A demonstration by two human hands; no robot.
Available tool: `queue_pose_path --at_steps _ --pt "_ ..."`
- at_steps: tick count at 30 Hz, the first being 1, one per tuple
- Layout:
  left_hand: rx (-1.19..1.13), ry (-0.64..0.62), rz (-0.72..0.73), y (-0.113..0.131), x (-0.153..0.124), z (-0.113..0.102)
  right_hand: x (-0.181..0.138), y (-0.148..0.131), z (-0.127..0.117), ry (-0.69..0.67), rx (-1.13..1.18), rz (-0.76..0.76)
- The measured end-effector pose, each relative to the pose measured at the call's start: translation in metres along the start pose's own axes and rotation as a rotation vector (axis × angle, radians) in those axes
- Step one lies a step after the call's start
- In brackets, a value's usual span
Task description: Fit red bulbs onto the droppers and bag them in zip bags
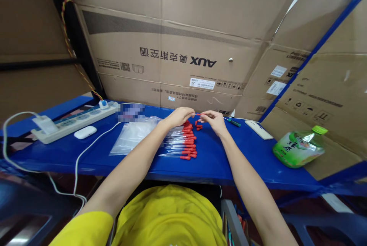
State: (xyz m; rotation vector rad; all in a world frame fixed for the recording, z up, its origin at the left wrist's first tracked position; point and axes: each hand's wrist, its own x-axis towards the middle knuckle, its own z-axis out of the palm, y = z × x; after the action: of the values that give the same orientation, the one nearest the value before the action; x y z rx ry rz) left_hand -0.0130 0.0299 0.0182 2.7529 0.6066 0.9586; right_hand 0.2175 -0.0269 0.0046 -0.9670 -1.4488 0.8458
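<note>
Above the far middle of the blue table, my two hands meet fingertip to fingertip. My left hand [180, 117] is closed in a pinch on the thin tube of a dropper, most of it hidden by the fingers. At the other end, my right hand [215, 121] pinches a red rubber bulb [198, 114]. Just below my left hand lies a row of clear droppers [174, 143] with red bulbs, their tips pointing left. A few loose red bulbs [198, 127] rest on the table near my right hand.
Clear plastic bags [126, 139] lie left of the droppers. Farther left are a power strip [83, 119], a white earphone case [85, 132] and white cables. To the right are a screwdriver [233, 122], a phone [259, 129] and a green-labelled bottle [298, 148]. Cardboard [172, 28] walls the back.
</note>
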Motion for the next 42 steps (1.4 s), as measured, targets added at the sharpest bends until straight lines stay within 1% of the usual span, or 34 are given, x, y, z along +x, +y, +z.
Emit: queue_pose_path --at_steps 6,12,19,31,33,36,37,40,42 --pt "0.005 -0.010 0.023 0.001 0.001 0.002 -0.001 -0.001 0.000 0.000 -0.025 -0.015" --pt "-0.014 -0.011 0.008 0.001 0.002 0.003 0.000 -0.002 0.001 0.000 -0.052 -0.018" --pt "-0.007 -0.028 0.008 0.000 0.001 0.004 0.000 0.001 0.000 -0.029 -0.074 -0.026" --pt "-0.064 -0.027 -0.013 0.002 0.000 0.006 0.000 0.001 0.002 -0.027 -0.058 -0.038" --pt "-0.094 -0.041 -0.047 0.002 0.000 0.003 0.001 0.003 0.003 -0.013 -0.080 -0.040" --pt "-0.068 -0.091 -0.161 -0.002 -0.001 -0.004 0.002 0.007 0.005 -0.017 -0.159 -0.077" --pt "-0.039 -0.089 -0.198 -0.006 -0.002 -0.006 0.002 0.009 0.006 -0.028 -0.200 -0.101" --pt "0.046 -0.032 -0.296 -0.023 -0.008 -0.009 0.001 0.011 0.012 -0.068 -0.372 -0.183" --pt "0.154 -0.056 -0.356 -0.035 -0.014 -0.008 0.000 0.011 0.017 -0.084 -0.493 -0.213"
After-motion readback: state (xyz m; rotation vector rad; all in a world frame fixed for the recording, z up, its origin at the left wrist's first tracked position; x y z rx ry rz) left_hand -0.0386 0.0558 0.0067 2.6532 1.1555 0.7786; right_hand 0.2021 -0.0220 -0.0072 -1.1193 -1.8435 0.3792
